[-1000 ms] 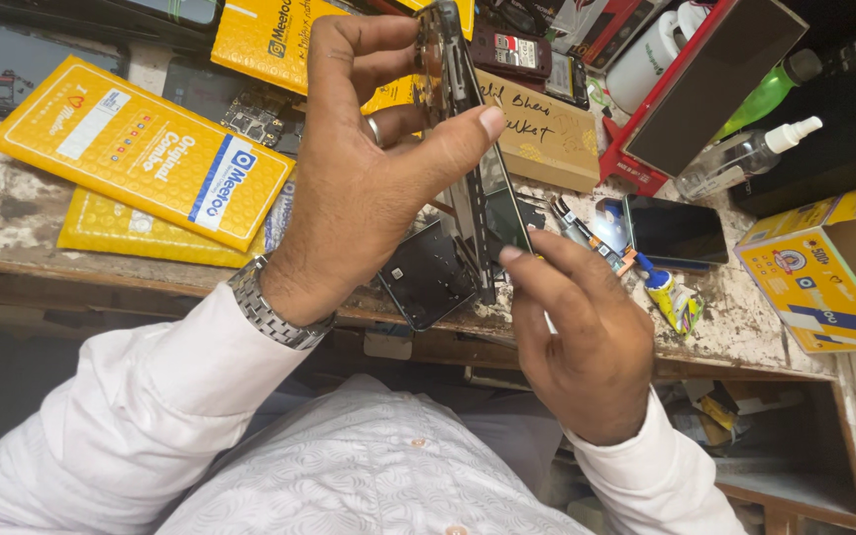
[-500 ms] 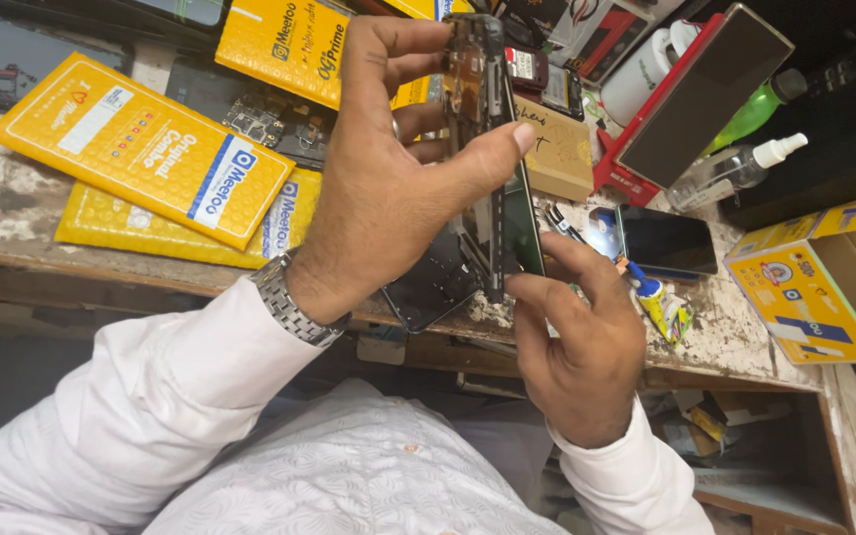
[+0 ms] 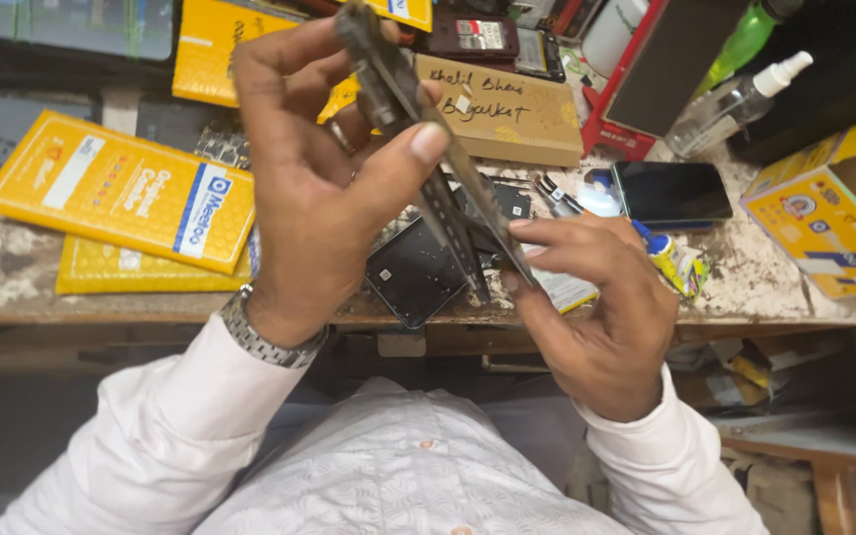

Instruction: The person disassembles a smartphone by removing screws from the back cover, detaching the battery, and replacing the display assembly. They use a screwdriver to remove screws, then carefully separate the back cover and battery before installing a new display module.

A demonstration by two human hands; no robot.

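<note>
Nearest you, your right hand [image 3: 601,312] curls around the lower end of the opened phone [image 3: 428,149], thumb and forefinger pinching its edge where the thin screen panel splits away from the body. Your left hand [image 3: 324,168], a metal watch [image 3: 267,337] on its wrist, grips the phone higher up, thumb pressed flat on one face and fingers wrapped behind the other. You hold the phone edge-on and tilted, its top end leaning away from you, above the front edge of the worn workbench [image 3: 12,267].

Under the phone, on the bench, lies a dark square part [image 3: 413,277], partly hidden by your hands. To its left sit two yellow padded envelopes [image 3: 121,193], one stacked on the other. To the right lie a small glue tube [image 3: 671,260] and a dark phone [image 3: 671,190], face up. Further back rests a brown cardboard box [image 3: 507,114] with handwriting on it, then a clear spray bottle [image 3: 730,104]. A yellow carton [image 3: 829,213] stands at the far right.
</note>
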